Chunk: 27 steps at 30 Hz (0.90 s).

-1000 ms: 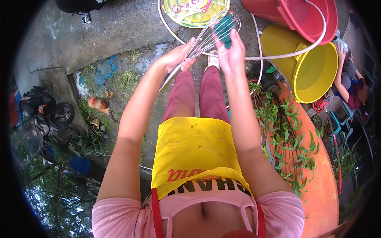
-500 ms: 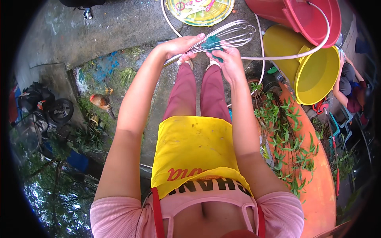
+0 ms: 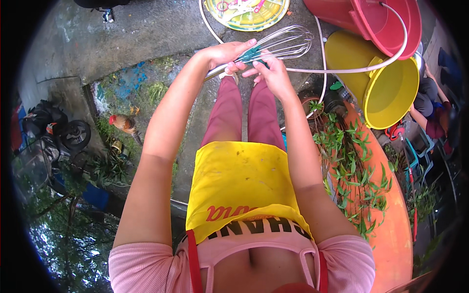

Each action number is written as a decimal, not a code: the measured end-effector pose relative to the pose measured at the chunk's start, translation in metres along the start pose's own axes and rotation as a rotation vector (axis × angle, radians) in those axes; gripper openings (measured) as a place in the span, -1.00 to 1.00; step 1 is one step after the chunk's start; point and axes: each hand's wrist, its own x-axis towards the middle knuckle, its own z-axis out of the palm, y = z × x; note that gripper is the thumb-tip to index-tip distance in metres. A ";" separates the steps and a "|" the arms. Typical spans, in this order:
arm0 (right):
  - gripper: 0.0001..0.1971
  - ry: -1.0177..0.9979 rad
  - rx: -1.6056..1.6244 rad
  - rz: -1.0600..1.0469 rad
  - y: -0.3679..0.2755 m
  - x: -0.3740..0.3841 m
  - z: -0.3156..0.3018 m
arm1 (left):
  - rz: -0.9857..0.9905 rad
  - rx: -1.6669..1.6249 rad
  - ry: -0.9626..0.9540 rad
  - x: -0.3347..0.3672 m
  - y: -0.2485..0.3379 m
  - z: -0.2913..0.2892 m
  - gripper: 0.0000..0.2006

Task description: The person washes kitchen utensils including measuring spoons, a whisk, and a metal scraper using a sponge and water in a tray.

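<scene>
A metal balloon whisk (image 3: 296, 43) is held out over my feet, its wire loops pointing right and slightly away from me. My left hand (image 3: 221, 54) is closed round the whisk near the handle, which shows only in part below the wrist. Against the wires close to the handle lies a dark green scrubbing pad (image 3: 250, 54). The fingers of my right hand (image 3: 274, 77) are bent and pressed to the pad and wires from the right side; part of the pad is hidden by them.
Beyond the whisk sits a yellow basin (image 3: 278, 19) with utensils in it. A pale hose (image 3: 349, 71) crosses to a red bucket (image 3: 359, 19) and a tilted yellow bucket (image 3: 391, 93) at right. Potted plants (image 3: 354, 161), a person (image 3: 434, 115), a rooster (image 3: 124, 124) and a motorcycle (image 3: 68, 134) are around.
My right hand has shifted left and slightly down, with the green pad, along the wires toward the handle. The whisk and left hand have barely moved.
</scene>
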 end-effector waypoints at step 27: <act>-0.81 0.656 0.084 -0.270 -0.013 0.008 -0.058 | 0.065 -0.090 0.132 -0.017 -0.016 0.002 -0.52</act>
